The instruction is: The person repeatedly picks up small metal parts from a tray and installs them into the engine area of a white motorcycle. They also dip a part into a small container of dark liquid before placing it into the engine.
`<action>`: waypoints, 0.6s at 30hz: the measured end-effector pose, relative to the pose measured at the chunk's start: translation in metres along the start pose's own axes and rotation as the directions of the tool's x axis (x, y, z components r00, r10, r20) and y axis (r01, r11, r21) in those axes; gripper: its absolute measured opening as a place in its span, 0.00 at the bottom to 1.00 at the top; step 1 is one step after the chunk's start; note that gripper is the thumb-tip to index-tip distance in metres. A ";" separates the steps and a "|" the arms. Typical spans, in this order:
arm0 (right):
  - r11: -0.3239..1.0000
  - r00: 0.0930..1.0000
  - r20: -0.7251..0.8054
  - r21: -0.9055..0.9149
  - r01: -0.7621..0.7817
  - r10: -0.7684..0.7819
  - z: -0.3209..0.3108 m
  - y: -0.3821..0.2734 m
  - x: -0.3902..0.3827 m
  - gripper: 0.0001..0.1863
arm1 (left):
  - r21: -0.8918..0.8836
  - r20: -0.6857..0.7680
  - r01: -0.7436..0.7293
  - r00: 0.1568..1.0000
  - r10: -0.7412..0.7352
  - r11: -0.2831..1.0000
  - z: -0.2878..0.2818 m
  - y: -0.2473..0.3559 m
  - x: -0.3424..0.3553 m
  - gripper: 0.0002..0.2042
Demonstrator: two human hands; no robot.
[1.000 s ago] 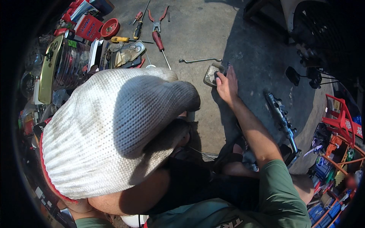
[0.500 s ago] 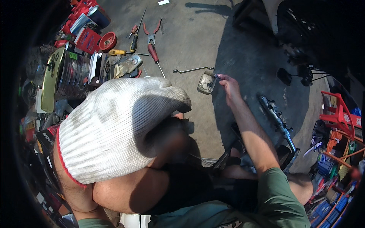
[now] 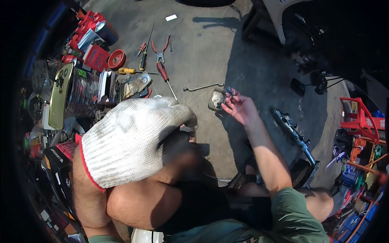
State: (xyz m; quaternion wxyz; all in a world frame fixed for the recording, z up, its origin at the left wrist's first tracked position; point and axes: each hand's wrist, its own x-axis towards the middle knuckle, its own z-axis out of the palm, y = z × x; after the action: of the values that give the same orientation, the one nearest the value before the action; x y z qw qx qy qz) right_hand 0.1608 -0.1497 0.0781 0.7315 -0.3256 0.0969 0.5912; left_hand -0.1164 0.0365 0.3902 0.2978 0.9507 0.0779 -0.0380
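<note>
My left hand [image 3: 131, 139], in a white knit glove with a red cuff, is raised close to the camera above my left knee. Its fingers curl inward, and whatever lies inside them is hidden. My bare right hand [image 3: 244, 110] is by a small rectangular container [image 3: 214, 109] with whitish contents. At its fingertips it pinches a small dark, bluish piece [image 3: 229, 90], too small to name. A double-ended ring wrench [image 3: 202, 87] lies on the ground just beyond the container.
Pliers [image 3: 160, 54], a dark-red screwdriver [image 3: 163, 72] and a yellow-handled one [image 3: 127, 71] lie ahead. Boxes, cans and a red round dish [image 3: 116, 59] crowd the left. To the right are a metal tube assembly [image 3: 292, 131], a red plastic stool [image 3: 360, 117] and cluttered bins.
My right hand has moved slightly down and its fingers have spread somewhat beside the container. The gloved left hand has shifted a little; the whole view has moved slightly.
</note>
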 end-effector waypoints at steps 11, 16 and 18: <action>0.974 0.974 0.192 0.213 0.082 -0.124 0.051 -0.022 -0.041 0.15 | 0.072 0.171 -0.042 0.985 0.029 0.997 -0.018 0.019 0.038 0.13; 0.963 0.966 0.178 0.230 0.142 -0.185 0.072 -0.032 -0.068 0.15 | 0.093 0.204 -0.036 0.979 0.016 0.995 -0.018 0.031 0.044 0.14; 0.949 0.965 0.148 0.264 0.172 -0.216 0.077 -0.037 -0.079 0.17 | 0.102 0.210 -0.046 0.977 0.024 0.994 -0.017 0.035 0.047 0.14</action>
State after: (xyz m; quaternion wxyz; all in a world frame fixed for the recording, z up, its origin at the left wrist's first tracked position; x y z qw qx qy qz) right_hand 0.1538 -0.1709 0.1928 0.8270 -0.1860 0.0730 0.5254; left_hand -0.0633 0.0236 0.4188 0.2542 0.9571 0.0272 -0.1363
